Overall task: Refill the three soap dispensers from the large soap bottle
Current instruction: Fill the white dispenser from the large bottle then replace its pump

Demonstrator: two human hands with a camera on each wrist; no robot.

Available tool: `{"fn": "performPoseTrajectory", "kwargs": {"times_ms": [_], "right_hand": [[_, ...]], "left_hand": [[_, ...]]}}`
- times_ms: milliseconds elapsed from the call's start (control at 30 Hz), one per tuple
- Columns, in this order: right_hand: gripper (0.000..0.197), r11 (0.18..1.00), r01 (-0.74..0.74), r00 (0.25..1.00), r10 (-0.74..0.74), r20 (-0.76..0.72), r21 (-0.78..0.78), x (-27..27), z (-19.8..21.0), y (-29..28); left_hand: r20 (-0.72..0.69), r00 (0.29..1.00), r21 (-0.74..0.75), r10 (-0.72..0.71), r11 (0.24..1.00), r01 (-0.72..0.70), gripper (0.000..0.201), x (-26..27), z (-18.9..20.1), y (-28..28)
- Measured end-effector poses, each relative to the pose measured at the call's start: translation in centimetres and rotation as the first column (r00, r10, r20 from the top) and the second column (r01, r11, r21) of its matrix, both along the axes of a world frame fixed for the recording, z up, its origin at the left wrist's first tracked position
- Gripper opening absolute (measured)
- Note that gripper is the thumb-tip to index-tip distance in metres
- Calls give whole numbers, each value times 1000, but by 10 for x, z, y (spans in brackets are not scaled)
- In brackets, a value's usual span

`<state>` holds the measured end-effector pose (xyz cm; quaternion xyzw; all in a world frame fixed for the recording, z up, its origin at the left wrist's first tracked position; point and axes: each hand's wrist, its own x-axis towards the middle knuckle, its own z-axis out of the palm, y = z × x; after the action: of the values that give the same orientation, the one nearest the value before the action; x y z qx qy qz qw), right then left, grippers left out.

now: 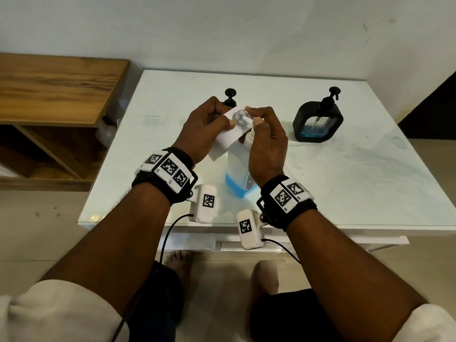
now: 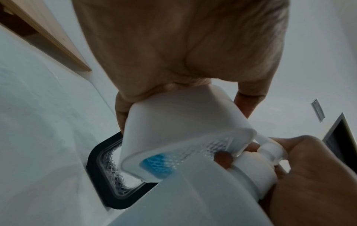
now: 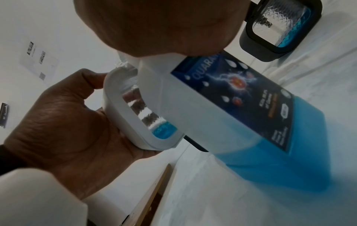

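My left hand [image 1: 212, 119] grips a white soap dispenser [image 1: 228, 140] off the table, tilted, with its clear open neck [image 1: 241, 117] facing up. A little blue soap lies in its lower corner [image 2: 154, 160]. My right hand [image 1: 264, 129] curls round the white pump head of the large soap bottle [image 1: 238, 176]. The pump's spout reaches the open neck. The bottle stands on the table, blue soap filling its bottom part [image 3: 280, 168]. A black dispenser [image 1: 318, 122] with blue soap stands to the right. Another black dispenser [image 2: 108, 175] stands behind my left hand, only its pump [image 1: 230, 95] showing from above.
The white glass-topped table [image 1: 357, 188] stands against a white wall. A wooden shelf unit [image 1: 54, 99] stands at its left. Cables hang from my wrist cameras past the table's front edge.
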<state>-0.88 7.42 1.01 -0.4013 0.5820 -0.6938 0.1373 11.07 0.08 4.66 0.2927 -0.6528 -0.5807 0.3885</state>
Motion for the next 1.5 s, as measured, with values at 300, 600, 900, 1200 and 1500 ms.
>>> {"fn": "performPoseTrajectory", "kwargs": {"times_ms": [300, 600, 900, 1200, 1500], "right_hand": [[28, 1000, 3, 999, -4, -53, -22, 0, 1, -3], [34, 1000, 6, 1000, -6, -14, -14, -1, -2, -1], [26, 999, -1, 998, -1, -58, -33, 0, 0, -3], [33, 1000, 10, 999, -10, -37, -5, 0, 0, 0], [27, 1000, 8, 999, -8, -41, 5, -1, 0, -2]], "left_hand": [[-12, 1000, 8, 0, 1000, 0, 9, 1, -1, -3], [-17, 1000, 2, -10, 1000, 10, 8, -2, -2, -2], [-6, 1000, -15, -12, 1000, 12, 9, 0, -3, -4], [-3, 1000, -10, -16, 1000, 15, 9, -1, -1, -2], [1, 1000, -10, -8, 1000, 8, 11, -1, -1, -2]]}}
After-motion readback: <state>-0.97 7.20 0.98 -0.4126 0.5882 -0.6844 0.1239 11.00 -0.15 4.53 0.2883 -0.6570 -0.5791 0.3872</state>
